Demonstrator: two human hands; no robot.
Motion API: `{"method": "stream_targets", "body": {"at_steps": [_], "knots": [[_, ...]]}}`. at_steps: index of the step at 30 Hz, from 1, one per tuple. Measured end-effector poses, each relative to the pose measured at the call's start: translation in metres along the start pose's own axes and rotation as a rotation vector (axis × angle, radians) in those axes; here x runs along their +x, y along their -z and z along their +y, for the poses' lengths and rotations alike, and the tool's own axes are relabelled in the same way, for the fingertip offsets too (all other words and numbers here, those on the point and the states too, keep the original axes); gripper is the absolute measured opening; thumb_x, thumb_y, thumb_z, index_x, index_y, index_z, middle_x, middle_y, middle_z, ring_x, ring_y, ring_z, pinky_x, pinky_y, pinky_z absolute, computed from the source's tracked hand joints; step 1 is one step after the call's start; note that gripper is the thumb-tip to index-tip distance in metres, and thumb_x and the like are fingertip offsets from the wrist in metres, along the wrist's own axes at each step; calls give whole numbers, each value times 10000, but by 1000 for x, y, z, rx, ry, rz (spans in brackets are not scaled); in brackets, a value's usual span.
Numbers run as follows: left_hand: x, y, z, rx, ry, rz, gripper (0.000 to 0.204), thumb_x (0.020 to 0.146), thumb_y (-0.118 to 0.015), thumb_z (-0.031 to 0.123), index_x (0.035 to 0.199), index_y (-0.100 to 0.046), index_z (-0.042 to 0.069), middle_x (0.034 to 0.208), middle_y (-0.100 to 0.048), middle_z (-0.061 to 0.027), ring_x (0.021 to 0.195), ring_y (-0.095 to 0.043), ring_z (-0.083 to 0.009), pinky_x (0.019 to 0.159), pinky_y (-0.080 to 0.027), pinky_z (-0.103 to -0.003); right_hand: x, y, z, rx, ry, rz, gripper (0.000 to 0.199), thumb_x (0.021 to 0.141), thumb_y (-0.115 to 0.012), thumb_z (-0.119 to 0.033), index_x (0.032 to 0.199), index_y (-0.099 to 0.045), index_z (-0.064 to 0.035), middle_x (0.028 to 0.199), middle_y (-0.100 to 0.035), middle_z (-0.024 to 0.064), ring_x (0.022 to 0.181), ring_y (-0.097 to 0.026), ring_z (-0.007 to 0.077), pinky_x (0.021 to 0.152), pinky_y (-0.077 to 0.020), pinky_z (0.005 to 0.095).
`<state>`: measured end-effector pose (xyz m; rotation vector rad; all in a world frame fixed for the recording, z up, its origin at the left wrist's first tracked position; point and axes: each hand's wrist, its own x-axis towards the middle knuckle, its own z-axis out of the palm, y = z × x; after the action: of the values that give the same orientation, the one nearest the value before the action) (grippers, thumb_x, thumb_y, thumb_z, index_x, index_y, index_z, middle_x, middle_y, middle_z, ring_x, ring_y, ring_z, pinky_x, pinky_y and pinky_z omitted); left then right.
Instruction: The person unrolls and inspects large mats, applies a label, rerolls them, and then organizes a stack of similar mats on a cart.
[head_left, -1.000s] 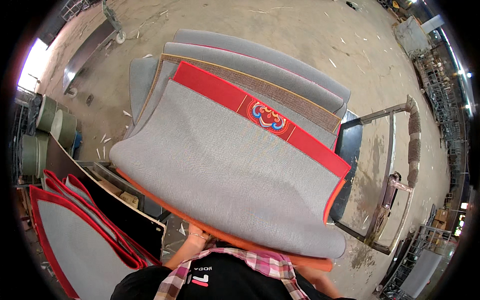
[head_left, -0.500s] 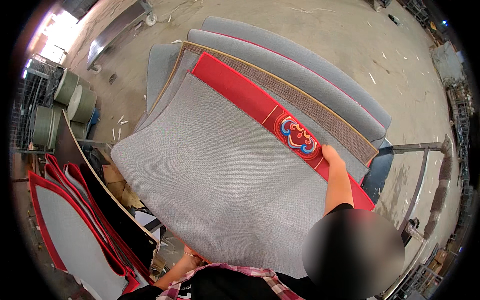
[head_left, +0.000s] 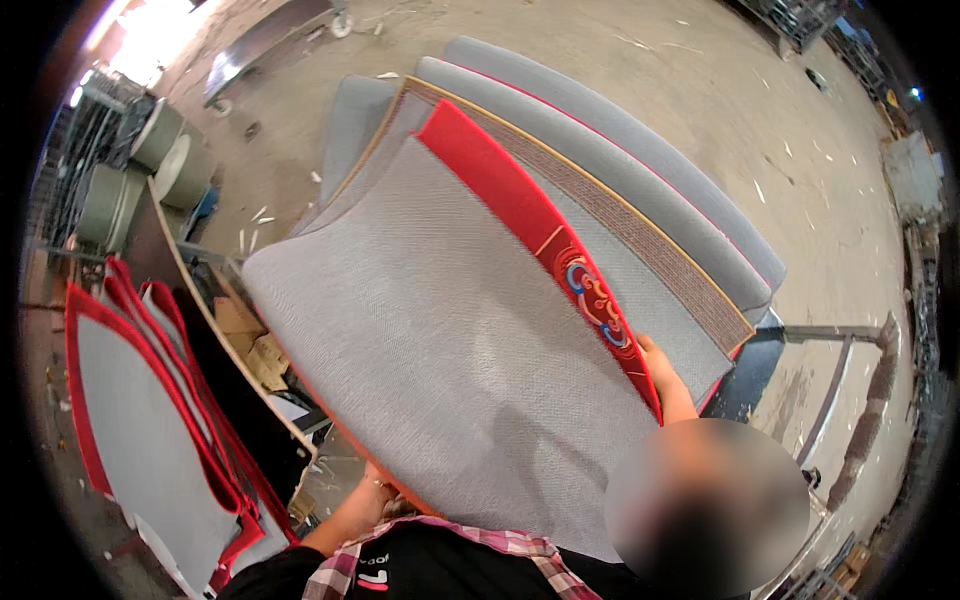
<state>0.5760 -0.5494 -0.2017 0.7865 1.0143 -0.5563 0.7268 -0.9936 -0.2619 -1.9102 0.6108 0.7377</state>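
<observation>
A large red floor mat [head_left: 430,290] lies grey backing up, its far edge folded back. That fold bares a red strip [head_left: 505,210] with a blue and gold ornament. At the right end of the fold, my right hand [head_left: 664,378] grips the red edge, some of its fingers hidden by the mat. Low on the left, my left hand [head_left: 372,502] is closed at the near orange-red edge, its fingertips out of sight. Beneath lies a brown woven mat [head_left: 640,215] with yellow edging, and beyond it are grey-backed mats [head_left: 610,150], curved over the far side of the pile.
Folded red mats with grey backs [head_left: 150,400] hang at the left beside a dark board [head_left: 240,400]. Big grey-green rolls [head_left: 183,170] stand behind them. To the right is a metal frame [head_left: 830,390] with a padded bar. A wheeled cart [head_left: 265,50] stands at the far left.
The mat's right side has been raised and drawn toward me, so its red strip looks narrower and more of the mats beneath shows. My right hand came nearer with it. The view shifted slightly.
</observation>
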Motion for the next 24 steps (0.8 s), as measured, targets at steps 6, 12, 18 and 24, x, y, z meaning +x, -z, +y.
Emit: {"method": "stream_targets", "body": {"at_steps": [6, 12, 18, 24], "knots": [[-11, -13, 8, 49, -134, -78, 344, 841, -419, 292, 1078, -500, 57, 1052, -541, -99, 950, -518, -225, 808, -415, -360, -48, -7, -52, -445, 98, 166, 513, 725, -539, -421, 1015, -526, 1, 978, -528, 242, 958, -502, 338, 793, -395, 367], [-40, -17, 1, 256, -341, -127, 339, 841, -420, 285, 1071, -508, 52, 1045, -546, -103, 944, -522, -224, 807, -415, -353, -151, -46, -70, -654, 365, 457, 323, 736, -544, -320, 791, -566, -2, 742, -560, 217, 719, -539, 379, 625, -418, 436], [-59, 9, -21, 782, -899, -77, 280, 843, -403, 160, 1027, -525, -12, 1004, -559, -156, 916, -536, -213, 803, -413, -302, -246, -37, -59, -348, 481, 639, 253, 756, -540, -218, 777, -544, 35, 674, -564, 170, 578, -494, 244, 579, -418, 338], [-121, 40, -13, -59, -688, -655, 254, 845, -423, 84, 1078, -491, 11, 1017, -550, -60, 912, -515, -148, 803, -413, -291, -356, -92, -114, -114, 796, 797, 284, 782, -514, -240, 787, -528, 44, 691, -561, 126, 614, -464, 187, 605, -398, 304]]}}
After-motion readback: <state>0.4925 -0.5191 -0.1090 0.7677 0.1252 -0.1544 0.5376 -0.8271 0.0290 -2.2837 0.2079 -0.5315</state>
